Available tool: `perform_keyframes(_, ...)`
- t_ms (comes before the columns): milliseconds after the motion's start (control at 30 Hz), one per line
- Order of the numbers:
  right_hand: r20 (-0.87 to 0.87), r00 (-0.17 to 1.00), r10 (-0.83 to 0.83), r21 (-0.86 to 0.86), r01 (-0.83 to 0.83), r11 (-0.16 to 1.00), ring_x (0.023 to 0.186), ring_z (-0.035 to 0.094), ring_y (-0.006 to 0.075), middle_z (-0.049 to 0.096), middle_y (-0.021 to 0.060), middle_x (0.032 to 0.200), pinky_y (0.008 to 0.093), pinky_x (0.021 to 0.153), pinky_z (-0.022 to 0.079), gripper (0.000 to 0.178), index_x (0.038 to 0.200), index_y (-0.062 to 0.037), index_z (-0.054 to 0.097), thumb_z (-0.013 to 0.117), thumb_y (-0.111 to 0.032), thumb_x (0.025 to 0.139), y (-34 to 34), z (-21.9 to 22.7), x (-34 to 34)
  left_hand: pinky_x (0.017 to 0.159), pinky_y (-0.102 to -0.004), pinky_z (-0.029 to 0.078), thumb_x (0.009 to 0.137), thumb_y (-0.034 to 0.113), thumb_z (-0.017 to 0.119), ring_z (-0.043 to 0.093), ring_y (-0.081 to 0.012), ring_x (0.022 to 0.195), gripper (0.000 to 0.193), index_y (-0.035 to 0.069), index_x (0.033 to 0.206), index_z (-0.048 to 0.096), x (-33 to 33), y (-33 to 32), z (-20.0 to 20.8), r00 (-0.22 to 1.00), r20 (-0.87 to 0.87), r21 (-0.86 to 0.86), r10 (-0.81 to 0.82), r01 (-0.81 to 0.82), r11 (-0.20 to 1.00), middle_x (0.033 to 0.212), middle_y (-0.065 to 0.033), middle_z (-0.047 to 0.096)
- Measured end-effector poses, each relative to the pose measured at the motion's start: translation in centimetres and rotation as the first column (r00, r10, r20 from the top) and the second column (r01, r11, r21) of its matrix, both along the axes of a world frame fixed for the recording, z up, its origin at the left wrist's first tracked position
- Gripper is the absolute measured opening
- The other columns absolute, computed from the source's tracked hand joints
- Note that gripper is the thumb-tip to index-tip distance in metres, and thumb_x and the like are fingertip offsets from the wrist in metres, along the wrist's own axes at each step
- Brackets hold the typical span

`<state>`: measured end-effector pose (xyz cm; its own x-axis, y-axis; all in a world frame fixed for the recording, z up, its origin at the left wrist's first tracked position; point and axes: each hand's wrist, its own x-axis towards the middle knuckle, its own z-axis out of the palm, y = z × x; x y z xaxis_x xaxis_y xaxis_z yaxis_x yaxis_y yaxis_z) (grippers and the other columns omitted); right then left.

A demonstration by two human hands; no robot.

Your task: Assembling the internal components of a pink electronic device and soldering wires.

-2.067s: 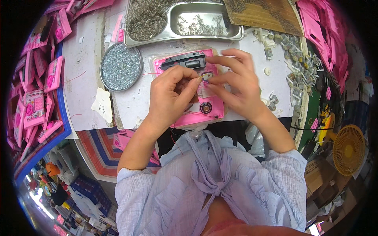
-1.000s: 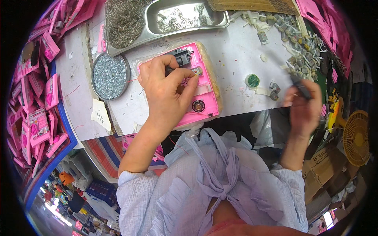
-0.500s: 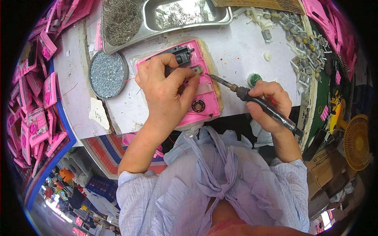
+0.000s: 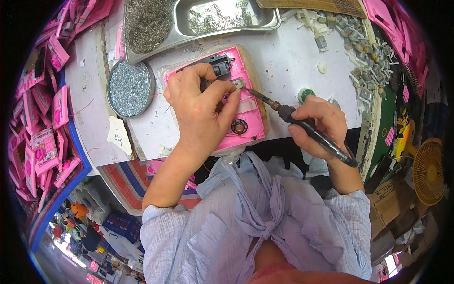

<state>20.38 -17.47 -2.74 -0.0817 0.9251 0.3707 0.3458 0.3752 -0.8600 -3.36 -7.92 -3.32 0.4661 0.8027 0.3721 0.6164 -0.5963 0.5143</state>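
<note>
A pink plastic toy casing (image 4: 250,124) lies on a pad at the middle of the table, with a black plastic mechanism (image 4: 220,65) in its upper part and a small round speaker (image 4: 239,126) lower down. My left hand (image 4: 198,105) rests over the casing, thumb and fingers pinched beside a small circuit board (image 4: 238,83); what they pinch is hidden. My right hand (image 4: 324,124) grips a soldering iron (image 4: 309,127) by its black handle. The iron's tip slants left and meets the edge of the board, close to my left fingertips.
A round dish (image 4: 129,90) of small screws stands left of the casing. Behind is a metal tray (image 4: 227,32) with springs. Grey motor-like parts (image 4: 362,71) are heaped at the right. Pink casings (image 4: 45,146) fill a bin at far left; a yellow fan (image 4: 428,170) is at far right.
My right hand has shifted slightly left with the soldering iron, bringing its tip from the casing's right edge onto the board's edge. My left hand holds nearly the same pose.
</note>
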Motion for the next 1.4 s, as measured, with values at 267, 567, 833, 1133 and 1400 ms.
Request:
perform_keyframes(267, 0.046, 0.999, 0.001, 0.062, -0.003, 0.998, 0.052, 0.051, 0.0174, 0.065, 0.0068, 0.074, 0.0297, 0.048, 0.038, 0.029, 0.095, -0.001, 0.066, 0.08, 0.003, 0.07, 0.0, 0.2, 0.5, 0.082, -0.0421, 0.032, 0.07, 0.017, 0.083, 0.049, -0.0266, 0.096, 0.014, 0.013, 0.081, 0.074, 0.1, -0.1, 0.1, 1.0, -0.011, 0.012, 0.007, -0.007, 1.0, 0.101, -0.0037, 0.057)
perform_keyframes(567, 0.016, 1.0, 0.001, 0.077, -0.003, 0.997, 0.052, 0.051, 0.0168, 0.061, 0.006, 0.07, 0.0301, 0.047, 0.037, 0.029, 0.096, -0.0002, 0.066, 0.08, 0.002, 0.071, 0.3, -0.1, 0.3, 0.083, -0.0421, 0.031, 0.071, 0.017, 0.083, 0.049, -0.0267, 0.097, 0.014, 0.013, 0.082, 0.074, 0.2, -0.1, 0.4, 0.999, -0.041, 0.007, 0.007, -0.007, 1.0, 0.101, -0.0038, 0.057)
perform_keyframes(833, -0.014, 0.999, -0.043, 0.035, 0.043, 0.998, 0.052, 0.051, 0.0157, 0.06, 0.0067, 0.069, 0.0278, 0.047, 0.036, 0.028, 0.098, 0.0, 0.066, 0.081, -0.002, 0.074, 0.1, 0.6, 1.5, 0.085, -0.0422, 0.032, 0.072, 0.017, 0.082, 0.051, -0.0262, 0.095, 0.014, 0.013, 0.083, 0.075, -0.1, -0.1, 0.5, 0.999, -0.042, 0.009, 0.002, -0.001, 1.0, 0.1, -0.0043, 0.057)
perform_keyframes(1133, -0.005, 0.999, -0.051, 0.048, 0.051, 0.998, 0.051, 0.052, 0.0147, 0.061, 0.0053, 0.068, 0.027, 0.047, 0.038, 0.026, 0.097, -0.0017, 0.066, 0.081, -0.004, 0.075, 1.1, -0.5, 0.6, 0.081, -0.0437, 0.03, 0.073, 0.016, 0.076, 0.048, -0.0268, 0.09, 0.011, 0.012, 0.08, 0.069, 1.4, 0.2, 1.3, 0.988, -0.148, 0.051, 0.035, -0.028, 0.998, 0.093, -0.0054, 0.05)
perform_keyframes(1400, -0.01, 1.0, -0.024, 0.021, 0.024, 0.999, 0.053, 0.056, 0.0158, 0.061, 0.0054, 0.068, 0.0269, 0.048, 0.041, 0.025, 0.097, -0.0024, 0.067, 0.081, -0.005, 0.076, 1.5, -0.6, 0.3, 0.081, -0.0443, 0.03, 0.071, 0.015, 0.075, 0.047, -0.0272, 0.088, 0.011, 0.011, 0.078, 0.068, 1.7, 0.4, 1.8, 0.979, -0.204, 0.039, 0.017, -0.01, 0.999, 0.092, -0.0064, 0.048)
